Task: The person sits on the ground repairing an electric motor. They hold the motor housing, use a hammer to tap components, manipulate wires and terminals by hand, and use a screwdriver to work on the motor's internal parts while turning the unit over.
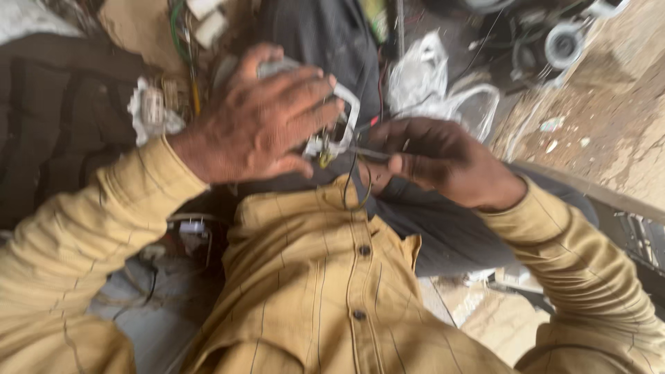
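Repair workshop: loose wires (185, 41), motor parts (564, 43), plastic bags (422, 76) strewn on dirt ground (616, 118).

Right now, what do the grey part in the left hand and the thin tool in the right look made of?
The grey part looks like pale moulded plastic or painted metal, matte with rounded edges; blur leaves it open. The thin tool looks like bare metal, a slim grey shaft, held by the right hand. The left hand wraps the part.
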The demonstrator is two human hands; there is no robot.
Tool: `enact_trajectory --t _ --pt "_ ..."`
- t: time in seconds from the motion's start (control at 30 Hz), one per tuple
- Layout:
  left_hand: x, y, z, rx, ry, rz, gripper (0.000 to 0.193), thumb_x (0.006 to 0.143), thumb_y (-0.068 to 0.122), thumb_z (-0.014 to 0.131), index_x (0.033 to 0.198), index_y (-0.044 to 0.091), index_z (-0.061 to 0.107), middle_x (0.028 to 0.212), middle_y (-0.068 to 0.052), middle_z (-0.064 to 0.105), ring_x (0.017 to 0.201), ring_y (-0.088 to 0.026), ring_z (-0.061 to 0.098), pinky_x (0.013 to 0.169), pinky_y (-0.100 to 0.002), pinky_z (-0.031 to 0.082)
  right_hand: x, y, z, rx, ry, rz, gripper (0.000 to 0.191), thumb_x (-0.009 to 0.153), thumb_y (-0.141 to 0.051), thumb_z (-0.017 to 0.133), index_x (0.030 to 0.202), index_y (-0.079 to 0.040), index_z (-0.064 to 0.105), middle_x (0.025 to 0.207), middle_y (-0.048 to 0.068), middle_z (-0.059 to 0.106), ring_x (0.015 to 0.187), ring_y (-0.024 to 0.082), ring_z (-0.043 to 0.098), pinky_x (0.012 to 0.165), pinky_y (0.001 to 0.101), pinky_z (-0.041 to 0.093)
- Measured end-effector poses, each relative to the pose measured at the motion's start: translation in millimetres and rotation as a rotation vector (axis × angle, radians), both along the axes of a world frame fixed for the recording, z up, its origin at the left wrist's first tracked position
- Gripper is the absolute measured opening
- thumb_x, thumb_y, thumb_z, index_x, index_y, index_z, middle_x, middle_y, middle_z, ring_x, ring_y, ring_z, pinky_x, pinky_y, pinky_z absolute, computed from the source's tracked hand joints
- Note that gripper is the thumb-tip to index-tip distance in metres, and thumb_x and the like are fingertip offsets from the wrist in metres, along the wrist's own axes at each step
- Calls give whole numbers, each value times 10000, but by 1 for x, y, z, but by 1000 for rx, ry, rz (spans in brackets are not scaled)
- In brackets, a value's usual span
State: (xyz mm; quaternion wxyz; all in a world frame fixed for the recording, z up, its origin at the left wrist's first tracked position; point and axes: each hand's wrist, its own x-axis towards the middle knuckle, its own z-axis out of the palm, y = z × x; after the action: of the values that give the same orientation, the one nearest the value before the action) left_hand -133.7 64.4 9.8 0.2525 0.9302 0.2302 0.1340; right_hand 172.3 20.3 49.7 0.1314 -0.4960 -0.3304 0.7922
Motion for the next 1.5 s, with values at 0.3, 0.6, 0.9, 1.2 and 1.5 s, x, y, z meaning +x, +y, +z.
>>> enact_trajectory --t 0.3,0.6,0.9,1.2,1.5 --pt "0 -7 -8 48 61 0 921 633 561 878 1387 101 617 1412 -136 600 1338 -284 546 1136 -572 295 -1 -10 3 1493 -439 597 279 1002 -127 640 1230 19 707 972 124 706 672 166 609 597 308 502" --pt "-5 -5 1 35 14 18 907 651 545 873 1394 88 626 1414 -133 600 1332 -283 547 1130 -571 324 -1 -2 -8 -15 -13 -14 270 914 -101 701 1167 -7 713 910 91 696 690 178 604 594 314 498" --pt "-1 -9 -3 42 40 15 884 657 543 876 1380 97 629 1431 -144 597 1344 -284 552 1146 -568 304 -3 -24 -6 970 -397 348 185 1006 -146 688 1141 -25 725 888 52 732 733 126 642 638 290 516" --pt "1 -4 5 33 34 -3 950 648 535 903 1422 69 611 1421 -172 595 1344 -313 548 1132 -595 318 4 -12 -11 -7 26 -80 234 937 -125 711 1155 -43 689 977 82 723 810 199 666 704 321 537" --pt "3 -6 5 60 58 -26 858 651 537 885 1354 103 654 1411 -123 601 1332 -270 558 1131 -576 326 5 -17 -9 1462 -374 467 328 916 -154 751 1213 -36 675 1007 109 709 767 246 655 660 351 525"
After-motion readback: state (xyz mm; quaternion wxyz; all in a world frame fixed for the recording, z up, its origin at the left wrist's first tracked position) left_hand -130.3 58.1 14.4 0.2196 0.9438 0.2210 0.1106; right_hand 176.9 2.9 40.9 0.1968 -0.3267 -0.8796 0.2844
